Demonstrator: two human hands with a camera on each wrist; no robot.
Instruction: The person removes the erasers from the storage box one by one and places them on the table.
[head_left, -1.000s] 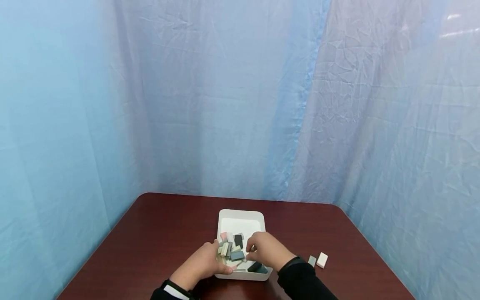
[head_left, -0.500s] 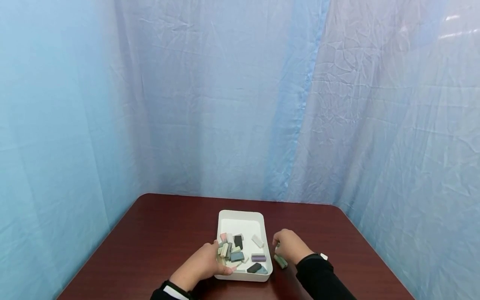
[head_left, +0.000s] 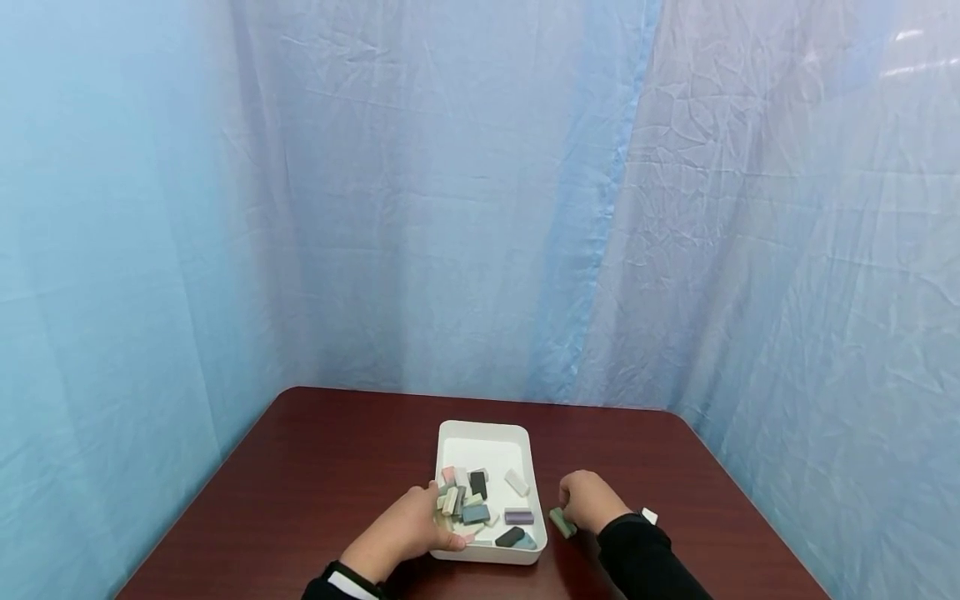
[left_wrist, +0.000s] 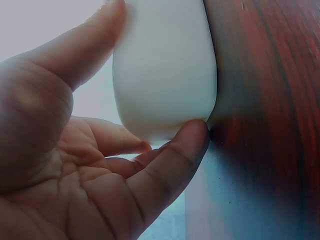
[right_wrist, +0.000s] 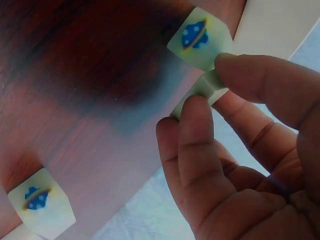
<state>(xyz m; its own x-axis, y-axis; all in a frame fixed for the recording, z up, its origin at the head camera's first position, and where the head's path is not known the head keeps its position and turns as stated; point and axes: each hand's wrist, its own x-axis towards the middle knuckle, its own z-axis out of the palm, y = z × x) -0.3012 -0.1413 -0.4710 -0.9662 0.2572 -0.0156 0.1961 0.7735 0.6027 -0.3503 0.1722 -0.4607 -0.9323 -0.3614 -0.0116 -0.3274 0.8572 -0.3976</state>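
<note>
My left hand (head_left: 408, 523) grips the near left corner of a white tray (head_left: 483, 431), thumb over the rim; in the left wrist view its fingers hold the white wall (left_wrist: 165, 65) from beside and below. Small pastel and dark blocks lie in the tray. To the tray's right, my right hand (head_left: 592, 500) is low over the table. In the right wrist view, thumb and fingers pinch a pale green block (right_wrist: 202, 92). Right against it is another pale block (right_wrist: 197, 40) printed with a blue ringed planet. In the head view a green block (head_left: 561, 522) shows below the right hand's fingers.
A white block (head_left: 649, 517) peeks out behind the right wrist. Another planet-printed block (right_wrist: 42, 202) lies on the table in the right wrist view. In the tray are a purple block (head_left: 518, 517) and dark block (head_left: 510, 537). Blue curtains (head_left: 465, 208) surround the dark red table (head_left: 337, 450).
My right hand has moved from over the tray to the table on its right, then slightly right and nearer. Purple and white blocks in the tray are uncovered. The left hand stays put.
</note>
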